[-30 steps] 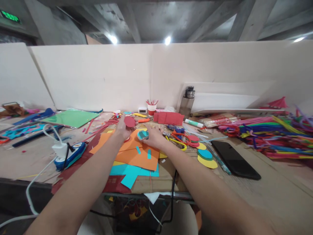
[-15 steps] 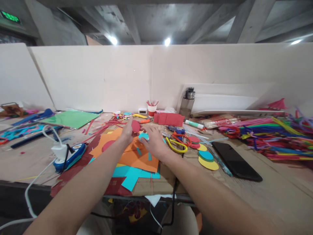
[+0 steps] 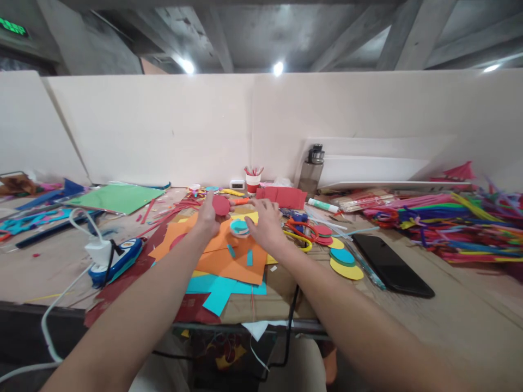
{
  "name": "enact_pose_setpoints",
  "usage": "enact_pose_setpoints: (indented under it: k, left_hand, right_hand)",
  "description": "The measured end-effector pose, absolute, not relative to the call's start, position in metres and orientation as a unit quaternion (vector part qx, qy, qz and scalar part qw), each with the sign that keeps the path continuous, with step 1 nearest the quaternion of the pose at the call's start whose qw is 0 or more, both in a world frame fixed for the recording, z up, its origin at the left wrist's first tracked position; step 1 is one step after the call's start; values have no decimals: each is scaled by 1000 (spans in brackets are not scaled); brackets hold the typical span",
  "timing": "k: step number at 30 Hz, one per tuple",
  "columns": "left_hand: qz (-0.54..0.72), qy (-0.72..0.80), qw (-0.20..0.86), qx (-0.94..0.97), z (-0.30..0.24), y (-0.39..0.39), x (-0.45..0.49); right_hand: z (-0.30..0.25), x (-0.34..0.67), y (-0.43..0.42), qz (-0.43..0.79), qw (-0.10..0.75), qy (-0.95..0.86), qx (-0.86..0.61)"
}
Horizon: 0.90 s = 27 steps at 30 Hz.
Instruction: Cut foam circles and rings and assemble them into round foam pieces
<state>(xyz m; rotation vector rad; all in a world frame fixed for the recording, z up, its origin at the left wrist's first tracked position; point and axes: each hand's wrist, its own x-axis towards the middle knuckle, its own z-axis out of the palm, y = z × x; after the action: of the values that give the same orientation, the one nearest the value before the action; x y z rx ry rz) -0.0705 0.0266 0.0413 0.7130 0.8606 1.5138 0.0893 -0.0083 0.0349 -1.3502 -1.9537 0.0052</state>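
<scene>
A red paper disc (image 3: 221,205) is held upright in my left hand (image 3: 208,215), over the stacked paper. My right hand (image 3: 266,224) hovers to the right with its fingers apart and nothing visible in them. Between the hands sits a small round white-sided piece with a turquoise top (image 3: 239,227); my right thumb is close to its edge, and I cannot tell whether they touch. Under it lie orange paper sheets (image 3: 220,264) bearing small turquoise scraps (image 3: 249,258). Turquoise paper (image 3: 220,294) sticks out in front.
To the right are scissors (image 3: 304,230), coloured paper discs (image 3: 346,269), a black phone (image 3: 392,267) and bundled pipe cleaners (image 3: 449,226). A bottle (image 3: 311,173), paper cup (image 3: 253,182), glue stick (image 3: 322,205) and folded red paper (image 3: 281,197) stand or lie behind. A power strip (image 3: 118,261) is left.
My right hand has moved right, off the round turquoise-topped piece, uncovering it. My left hand has shifted slightly left with the red disc, which now faces me more fully.
</scene>
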Motion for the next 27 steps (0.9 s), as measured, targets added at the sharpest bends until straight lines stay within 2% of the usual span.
enact_pose_setpoints:
  k: [4, 12, 27]
  left_hand:
    - [663, 351, 609, 258, 41, 30, -78]
    - [680, 360, 597, 229, 39, 34, -79]
    - [667, 280, 629, 286, 42, 26, -80]
  right_hand:
    - [38, 94, -2, 47, 402, -705, -583]
    - [29, 82, -16, -5, 346, -782, -518]
    - [23, 90, -3, -8, 318, -763, -562]
